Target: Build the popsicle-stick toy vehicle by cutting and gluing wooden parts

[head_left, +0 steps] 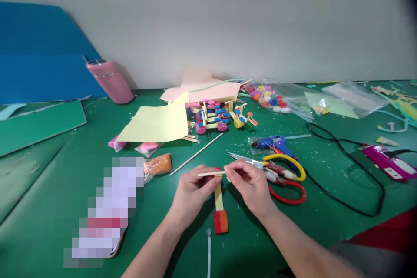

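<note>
A short pale wooden stick (210, 174) lies level between my two hands. My right hand (251, 187) pinches its right end between thumb and fingertips. The fingers of my left hand (195, 191) are closed at the stick's middle, thumb beneath it. Directly under the hands is a flat craft stick (219, 198), its near end at a red and orange round clay piece (220, 222). Another red piece at its far end is mostly hidden by my fingers. Close to my right hand lie large scissors (300, 169) with yellow and red handles.
Beyond the hands stand several small clay-wheeled stick models (213, 117). A blue glue gun (272, 142) and its black cable lie to the right. On the left are a yellow sheet (156, 121), an orange clay pack (159, 164), a blurred phone-like object (107, 213) and a pink tumbler (112, 82).
</note>
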Demonstrator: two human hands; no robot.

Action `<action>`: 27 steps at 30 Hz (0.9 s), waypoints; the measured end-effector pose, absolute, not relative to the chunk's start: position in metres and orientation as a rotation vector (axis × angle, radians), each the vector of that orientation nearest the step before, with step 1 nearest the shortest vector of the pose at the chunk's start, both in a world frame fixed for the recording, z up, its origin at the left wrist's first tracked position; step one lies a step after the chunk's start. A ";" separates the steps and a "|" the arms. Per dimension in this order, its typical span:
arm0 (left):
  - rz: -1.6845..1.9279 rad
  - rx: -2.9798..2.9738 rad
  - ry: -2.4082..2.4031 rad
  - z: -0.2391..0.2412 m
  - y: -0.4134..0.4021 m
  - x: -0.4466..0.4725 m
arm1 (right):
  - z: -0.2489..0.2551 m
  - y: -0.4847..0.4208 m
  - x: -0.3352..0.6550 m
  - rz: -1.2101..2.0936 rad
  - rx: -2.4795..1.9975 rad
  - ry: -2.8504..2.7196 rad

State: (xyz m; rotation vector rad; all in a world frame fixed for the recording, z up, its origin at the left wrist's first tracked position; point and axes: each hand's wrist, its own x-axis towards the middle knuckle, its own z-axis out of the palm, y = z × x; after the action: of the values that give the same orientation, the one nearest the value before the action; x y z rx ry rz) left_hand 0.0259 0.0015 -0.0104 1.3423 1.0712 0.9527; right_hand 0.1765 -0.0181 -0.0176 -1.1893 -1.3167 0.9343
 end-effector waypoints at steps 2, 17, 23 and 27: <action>0.970 1.393 1.092 -0.010 0.001 0.027 | -0.018 -0.017 0.178 0.929 -1.184 -1.322; 0.979 1.434 1.140 -0.019 0.000 0.025 | -0.017 -0.012 0.181 0.969 -1.126 -1.365; 0.981 1.445 1.118 -0.020 0.001 0.022 | -0.018 -0.013 0.182 0.979 -1.121 -1.383; 0.984 1.425 1.115 -0.023 0.000 0.021 | -0.018 -0.012 0.183 0.965 -1.121 -1.394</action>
State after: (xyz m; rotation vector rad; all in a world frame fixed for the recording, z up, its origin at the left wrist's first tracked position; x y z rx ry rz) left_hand 0.0211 0.0003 -0.0229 1.4253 1.1155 0.9836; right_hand 0.1827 -0.0125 -0.0176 -1.1208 -1.3938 0.9653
